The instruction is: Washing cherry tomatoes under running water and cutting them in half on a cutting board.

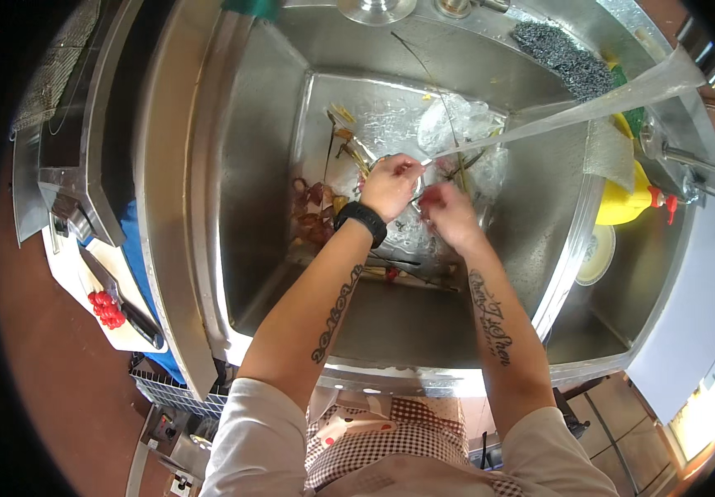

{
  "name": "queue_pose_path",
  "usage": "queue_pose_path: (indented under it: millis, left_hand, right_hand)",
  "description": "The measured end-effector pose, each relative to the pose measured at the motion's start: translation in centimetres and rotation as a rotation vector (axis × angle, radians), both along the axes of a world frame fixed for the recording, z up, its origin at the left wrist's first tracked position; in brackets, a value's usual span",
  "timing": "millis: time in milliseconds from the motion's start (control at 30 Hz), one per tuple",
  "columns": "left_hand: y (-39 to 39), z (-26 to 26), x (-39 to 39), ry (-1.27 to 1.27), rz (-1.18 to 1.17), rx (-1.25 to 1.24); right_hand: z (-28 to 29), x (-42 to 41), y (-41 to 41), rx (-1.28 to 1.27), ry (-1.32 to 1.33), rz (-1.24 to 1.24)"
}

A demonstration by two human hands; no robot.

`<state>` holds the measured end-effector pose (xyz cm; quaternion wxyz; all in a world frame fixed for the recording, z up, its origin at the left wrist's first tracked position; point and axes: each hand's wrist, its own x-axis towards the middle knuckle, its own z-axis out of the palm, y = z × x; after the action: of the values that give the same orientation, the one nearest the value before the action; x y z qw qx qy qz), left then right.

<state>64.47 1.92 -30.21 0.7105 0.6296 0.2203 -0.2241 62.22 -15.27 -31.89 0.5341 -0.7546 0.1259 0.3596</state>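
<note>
My left hand (391, 186), with a black band at the wrist, is curled low inside a stainless steel sink basin (264, 186). Its fingertips meet the narrow end of a translucent plastic sleeve or hose (556, 118) that slants in from the upper right. Close beside it, my right hand (451, 214) is blurred, its fingers bent; I cannot tell whether they hold something. Around both hands the basin floor is wet and scattered with reddish-brown onion skins (314, 217), yellowish plant scraps (354, 152) and long thin stems (460, 155). A crumpled clear plastic bag (457, 124) lies beyond my right hand.
A steel wool scourer (562, 59) rests on the back rim. To the right stand a yellow bottle (625, 199) with a red top and a pale bowl (597, 255) in a second basin. At left, a cutting board (137, 341) carries a knife (140, 323) and red pieces (106, 309).
</note>
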Motion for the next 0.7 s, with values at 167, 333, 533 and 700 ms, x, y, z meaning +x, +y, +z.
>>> queue_pose_path:
  millis: [167,333,533,700]
  left_hand:
    - [-1.3,-1.2,-1.1,0.136,0.118,-0.138]
    - [0.8,-5.2,-7.6,-0.305,-0.622,0.616]
    - [-1.6,0.1,-3.9,-0.243,-0.120,0.487]
    - [-4.5,5.2,1.4,-0.428,0.136,0.180]
  right_hand:
    - [4.9,5.6,0.0,0.676,-0.014,-0.517]
    - [6.4,6.8,-0.2,0.817,0.009,-0.558]
    - [8.0,6.6,-0.2,0.728,-0.003,-0.572]
    - [7.8,5.5,0.6,0.549,-0.146,-0.555]
